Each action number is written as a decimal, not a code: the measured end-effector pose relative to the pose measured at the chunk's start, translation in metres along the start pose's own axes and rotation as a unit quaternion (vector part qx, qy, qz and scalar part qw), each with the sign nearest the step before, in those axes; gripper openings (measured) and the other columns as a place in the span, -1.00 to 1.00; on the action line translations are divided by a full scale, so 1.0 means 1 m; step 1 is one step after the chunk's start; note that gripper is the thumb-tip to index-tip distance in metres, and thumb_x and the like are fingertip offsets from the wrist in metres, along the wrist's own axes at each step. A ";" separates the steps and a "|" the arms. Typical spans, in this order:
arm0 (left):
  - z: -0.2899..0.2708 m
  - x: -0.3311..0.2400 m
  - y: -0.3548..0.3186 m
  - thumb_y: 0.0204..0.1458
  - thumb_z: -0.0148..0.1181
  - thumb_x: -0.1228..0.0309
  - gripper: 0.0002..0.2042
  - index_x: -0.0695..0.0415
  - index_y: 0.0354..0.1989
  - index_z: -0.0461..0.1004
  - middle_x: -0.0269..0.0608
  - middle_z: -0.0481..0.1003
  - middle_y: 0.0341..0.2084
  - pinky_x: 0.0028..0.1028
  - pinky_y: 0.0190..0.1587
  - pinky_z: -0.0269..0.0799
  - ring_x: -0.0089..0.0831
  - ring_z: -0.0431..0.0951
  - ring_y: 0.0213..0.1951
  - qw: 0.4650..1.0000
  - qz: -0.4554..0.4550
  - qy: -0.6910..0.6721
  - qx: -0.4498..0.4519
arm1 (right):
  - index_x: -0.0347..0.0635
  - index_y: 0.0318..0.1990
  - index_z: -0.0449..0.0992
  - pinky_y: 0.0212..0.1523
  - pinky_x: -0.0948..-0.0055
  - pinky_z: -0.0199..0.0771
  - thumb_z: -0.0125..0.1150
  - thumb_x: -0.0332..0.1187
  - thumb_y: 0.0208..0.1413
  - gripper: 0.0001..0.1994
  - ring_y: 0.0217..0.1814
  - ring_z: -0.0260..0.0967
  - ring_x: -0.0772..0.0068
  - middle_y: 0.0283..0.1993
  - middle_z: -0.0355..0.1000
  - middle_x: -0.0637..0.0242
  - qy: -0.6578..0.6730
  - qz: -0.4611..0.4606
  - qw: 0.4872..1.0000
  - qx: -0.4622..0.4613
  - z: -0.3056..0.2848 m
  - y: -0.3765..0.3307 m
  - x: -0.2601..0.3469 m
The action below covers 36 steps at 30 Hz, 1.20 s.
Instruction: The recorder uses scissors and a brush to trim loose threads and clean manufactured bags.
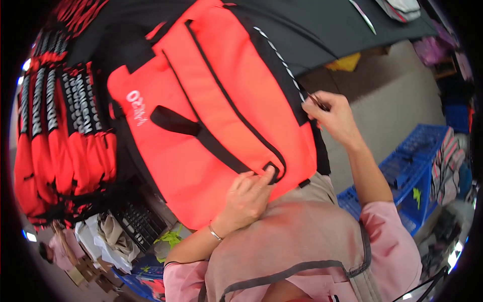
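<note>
A dark cloth-covered table (322,32), cut off above, spreads beyond one smooth coral-red bag (216,110) directly before me. One flat black strap (176,121) crosses it. My left hand (246,199) rests on the bag's near end; whether it grips anything, I cannot tell. My right hand (337,113) pinches one slim dark tool (320,103), partly hidden.

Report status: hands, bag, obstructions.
Left hand on orange-red bag. Right hand gripping small dark item at bag's edge. Black strap across bag front.

The bag (211,113) lies on the table (307,35), between piled bags (68,151) left and a crate (420,146) right.
</note>
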<state>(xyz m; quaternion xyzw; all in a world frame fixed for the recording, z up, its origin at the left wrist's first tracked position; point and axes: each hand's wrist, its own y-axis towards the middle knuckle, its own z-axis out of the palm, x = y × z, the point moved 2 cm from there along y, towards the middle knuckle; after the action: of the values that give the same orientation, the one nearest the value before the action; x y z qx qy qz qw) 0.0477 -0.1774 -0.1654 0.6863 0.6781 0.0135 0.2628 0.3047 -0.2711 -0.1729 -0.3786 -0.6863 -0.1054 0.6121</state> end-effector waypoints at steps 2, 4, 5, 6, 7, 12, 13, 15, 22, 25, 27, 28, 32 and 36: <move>0.004 0.001 0.003 -0.09 0.27 0.45 -0.87 0.27 -0.41 0.54 -0.08 0.49 0.01 -0.33 -0.04 0.42 -0.40 0.50 -0.27 0.999 -0.004 -0.050 0.009 | -0.30 -0.40 0.55 -0.48 0.62 0.19 0.27 -0.33 0.09 -0.81 -0.50 0.23 0.75 -0.56 0.39 0.50 -0.013 0.007 1.000 -0.008 0.002 0.003 0.002; 0.009 0.003 0.003 -0.11 0.24 0.46 -0.85 0.29 -0.40 0.54 -0.07 0.49 0.01 -0.32 -0.04 0.42 -0.37 0.50 -0.27 0.999 -0.007 -0.048 -0.009 | -0.30 -0.40 0.55 -0.49 0.61 0.20 0.27 -0.33 0.09 -0.81 -0.50 0.23 0.75 -0.57 0.38 0.50 -0.010 0.033 0.999 -0.009 0.006 0.005 0.006; 0.012 0.005 0.004 -0.14 0.22 0.47 -0.83 0.32 -0.39 0.53 -0.05 0.49 0.01 -0.32 -0.05 0.43 -0.34 0.50 -0.26 0.998 -0.007 -0.068 -0.015 | -0.30 -0.40 0.55 -0.50 0.60 0.20 0.27 -0.33 0.09 -0.81 -0.51 0.23 0.75 -0.57 0.38 0.50 0.000 0.044 0.999 -0.009 0.009 0.007 0.011; 0.012 0.004 0.006 -0.14 0.22 0.47 -0.83 0.32 -0.39 0.53 -0.05 0.49 0.01 -0.32 -0.05 0.43 -0.34 0.50 -0.26 0.998 -0.004 -0.048 -0.028 | -0.30 -0.41 0.54 -0.49 0.61 0.22 0.26 -0.36 0.10 -0.83 -0.51 0.24 0.74 -0.57 0.38 0.51 0.002 0.021 1.000 -0.005 0.011 0.009 0.014; 0.013 0.004 0.008 -0.16 0.20 0.47 -0.81 0.32 -0.37 0.53 -0.02 0.48 0.01 -0.32 -0.06 0.43 -0.32 0.49 -0.25 0.998 0.003 -0.063 -0.030 | -0.30 -0.42 0.54 -0.46 0.62 0.26 0.24 -0.38 0.10 -0.84 -0.49 0.26 0.75 -0.56 0.40 0.50 0.007 -0.021 1.000 -0.008 0.013 0.010 0.018; 0.040 0.004 0.009 -0.18 0.16 0.48 -0.75 0.34 -0.29 0.51 0.02 0.46 0.06 -0.31 -0.13 0.41 -0.26 0.48 -0.21 0.994 0.001 -0.105 -0.038 | -0.33 -0.40 0.56 -0.37 0.61 0.35 0.27 -0.45 0.10 -0.88 -0.42 0.33 0.72 -0.51 0.44 0.48 0.008 -0.155 0.988 0.000 0.043 0.030 0.043; 0.044 0.003 0.011 -0.15 0.17 0.49 -0.76 0.32 -0.27 0.52 0.00 0.45 0.07 -0.32 -0.11 0.40 -0.27 0.48 -0.20 0.994 -0.007 -0.105 -0.033 | -0.33 -0.42 0.56 -0.36 0.60 0.37 0.26 -0.48 0.10 -0.89 -0.40 0.35 0.71 -0.51 0.45 0.46 0.054 -0.163 0.985 0.012 0.059 0.034 0.049; 0.048 0.001 0.016 -0.13 0.17 0.50 -0.77 0.31 -0.26 0.52 -0.02 0.45 0.08 -0.34 -0.09 0.39 -0.27 0.48 -0.19 0.995 -0.007 -0.096 -0.033 | -0.33 -0.25 0.59 -0.26 0.56 0.46 0.27 -0.49 0.11 -0.90 -0.31 0.46 0.64 -0.39 0.52 0.35 0.004 -0.237 0.970 0.059 0.093 0.043 0.062; 0.059 -0.001 0.016 -0.05 0.21 0.48 -0.77 0.27 -0.20 0.53 -0.06 0.47 0.04 -0.35 -0.01 0.37 -0.27 0.46 -0.05 0.996 -0.027 -0.085 -0.014 | -0.35 -0.05 0.50 -0.09 0.19 0.48 0.39 -0.33 -0.05 -0.59 -0.08 0.51 -0.05 -0.14 0.50 -0.12 -0.187 -0.297 0.911 0.218 0.180 0.051 0.055; 0.057 0.002 0.021 -0.04 0.22 0.52 -0.80 0.26 -0.21 0.55 -0.04 0.48 0.00 -0.35 -0.01 0.43 -0.24 0.51 -0.05 0.991 -0.003 -0.121 -0.061 | -0.35 -0.08 0.51 -0.11 0.25 0.48 0.39 -0.34 -0.04 -0.62 -0.11 0.53 0.09 -0.17 0.52 -0.08 -0.114 -0.239 0.929 0.257 0.171 0.056 0.055; 0.041 -0.002 0.029 -0.05 0.23 0.54 -0.84 0.24 -0.26 0.55 -0.03 0.51 -0.04 -0.34 -0.06 0.48 -0.21 0.54 -0.08 0.980 0.020 -0.163 -0.113 | -0.36 -0.12 0.55 -0.15 0.37 0.47 0.37 -0.33 0.04 -0.68 -0.15 0.50 0.43 -0.17 0.56 0.19 -0.019 -0.201 0.939 0.279 0.151 0.061 0.057; 0.031 -0.002 0.031 -0.05 0.24 0.55 -0.87 0.21 -0.30 0.55 -0.03 0.53 -0.08 -0.34 -0.10 0.53 -0.18 0.58 -0.12 0.965 0.030 -0.201 -0.169 | -0.38 -0.11 0.55 -0.13 0.39 0.47 0.36 -0.34 0.05 -0.68 -0.14 0.49 0.44 -0.17 0.56 0.23 0.043 -0.186 0.944 0.270 0.138 0.059 0.062; 0.011 0.008 0.002 -0.13 0.38 0.34 -0.80 0.14 -0.62 0.51 0.07 0.59 -0.16 -0.14 0.01 0.49 -0.08 0.61 -0.14 0.930 -0.028 -0.271 -0.246 | -0.41 -0.12 0.55 -0.09 0.43 0.52 0.41 -0.36 -0.01 -0.66 -0.16 0.50 0.46 -0.19 0.55 0.19 0.101 -0.078 0.964 0.233 0.049 0.031 0.095; -0.057 0.059 -0.002 -0.06 0.27 0.53 -0.93 0.17 -0.39 0.53 -0.02 0.57 -0.16 -0.34 -0.23 0.59 -0.13 0.63 -0.22 0.970 -0.103 -0.082 -0.203 | -0.35 -0.17 0.55 -0.31 0.50 0.51 0.41 -0.14 -0.02 -0.57 -0.36 0.45 0.50 -0.21 0.53 0.14 0.297 -0.197 0.899 0.256 -0.082 0.013 0.035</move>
<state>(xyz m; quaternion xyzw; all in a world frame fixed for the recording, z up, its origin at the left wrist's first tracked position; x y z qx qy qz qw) 0.0290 -0.1029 -0.1374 0.5434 0.7044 0.0675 0.4516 0.3763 -0.2984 -0.1262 -0.0173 -0.5364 -0.1523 0.8299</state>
